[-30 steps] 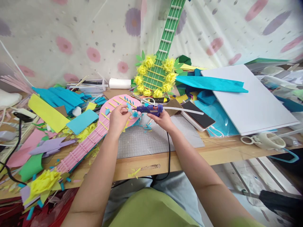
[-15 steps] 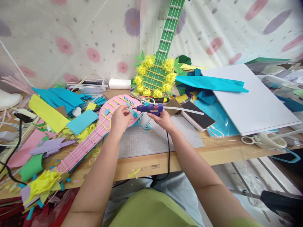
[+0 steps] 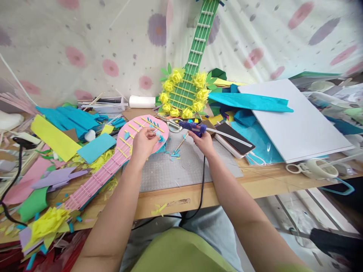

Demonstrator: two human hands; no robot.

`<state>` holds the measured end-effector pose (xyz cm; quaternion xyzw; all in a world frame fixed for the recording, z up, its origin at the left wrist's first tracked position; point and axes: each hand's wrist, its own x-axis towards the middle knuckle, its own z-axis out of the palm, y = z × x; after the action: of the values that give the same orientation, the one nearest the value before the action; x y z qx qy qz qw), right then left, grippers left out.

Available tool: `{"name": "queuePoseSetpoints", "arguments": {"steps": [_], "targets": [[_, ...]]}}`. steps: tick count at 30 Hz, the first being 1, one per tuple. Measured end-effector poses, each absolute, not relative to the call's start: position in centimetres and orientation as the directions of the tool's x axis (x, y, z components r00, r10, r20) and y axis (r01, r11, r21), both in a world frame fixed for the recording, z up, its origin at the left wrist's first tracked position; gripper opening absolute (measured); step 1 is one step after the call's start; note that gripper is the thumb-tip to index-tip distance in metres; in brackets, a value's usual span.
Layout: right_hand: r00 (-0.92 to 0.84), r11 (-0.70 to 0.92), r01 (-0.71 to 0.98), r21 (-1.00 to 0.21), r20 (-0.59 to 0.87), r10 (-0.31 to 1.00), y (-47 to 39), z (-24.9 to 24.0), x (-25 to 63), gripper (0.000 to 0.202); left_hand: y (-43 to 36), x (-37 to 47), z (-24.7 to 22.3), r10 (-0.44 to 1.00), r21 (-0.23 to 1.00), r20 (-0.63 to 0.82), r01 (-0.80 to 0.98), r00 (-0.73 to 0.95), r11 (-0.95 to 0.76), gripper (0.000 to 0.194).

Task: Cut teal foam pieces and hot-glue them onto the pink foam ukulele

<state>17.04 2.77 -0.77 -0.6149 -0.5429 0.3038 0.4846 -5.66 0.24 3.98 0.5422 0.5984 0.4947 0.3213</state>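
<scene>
The glue gun (image 3: 195, 127), dark blue with a long white glue stick (image 3: 231, 138) out of its back, is gripped by my right hand (image 3: 204, 141). Its nozzle points left toward a pink paper guitar (image 3: 109, 166), apart from it. Over the guitar's round body, my left hand (image 3: 144, 142) is closed in a pinch; whatever its fingertips hold is too small or hidden to tell. Yellow strips and small blue pieces sit on the body. A crumpled blue paper bit (image 3: 161, 139) lies at its right edge, beside my left fingers.
A green guitar with yellow paper flowers (image 3: 181, 92) leans against the curtain. Scissors (image 3: 174, 124), a phone (image 3: 234, 139) and a white board (image 3: 295, 121) lie on the right and behind. Paper scraps crowd the left. The gun's black cord (image 3: 203, 181) hangs over the table edge.
My right hand has drawn the glue gun to the right, away from the guitar and my left hand. The left hand stays pinched over the guitar body. The view has shifted slightly.
</scene>
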Motion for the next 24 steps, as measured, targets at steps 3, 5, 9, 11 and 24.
{"name": "queuePoseSetpoints", "arguments": {"steps": [3, 5, 9, 11, 24], "targets": [[0.192, 0.036, 0.503, -0.863, 0.152, 0.970, 3.2, -1.6, 18.2, 0.049, 0.0, -5.5, 4.4, 0.969, 0.968, 0.123, 0.239, -0.214, -0.070, 0.030], [0.159, 0.027, 0.559, -0.829, 0.139, 0.977, 3.4, -1.9, 18.6, 0.048, -0.1, -5.5, 4.6, 0.971, 0.977, 0.110, 0.202, -0.214, -0.066, 0.027], [0.121, 0.003, 0.632, -0.775, 0.102, 0.987, 3.5, -2.0, 18.5, 0.046, -0.4, -5.9, 4.6, 0.971, 0.977, 0.101, 0.205, -0.219, -0.055, 0.028], [0.123, -0.037, 0.690, -0.723, 0.067, 0.990, 3.5, -1.9, 18.3, 0.047, -0.4, -6.1, 4.6, 0.968, 0.972, 0.110, 0.229, -0.224, -0.057, 0.028], [0.048, -0.039, 0.820, -0.571, 0.001, 0.999, -1.6, 2.4, 18.2, 0.032, -0.8, -6.2, 7.7, 0.983, 0.995, 0.004, 0.099, -0.183, 0.015, 0.038]]}}
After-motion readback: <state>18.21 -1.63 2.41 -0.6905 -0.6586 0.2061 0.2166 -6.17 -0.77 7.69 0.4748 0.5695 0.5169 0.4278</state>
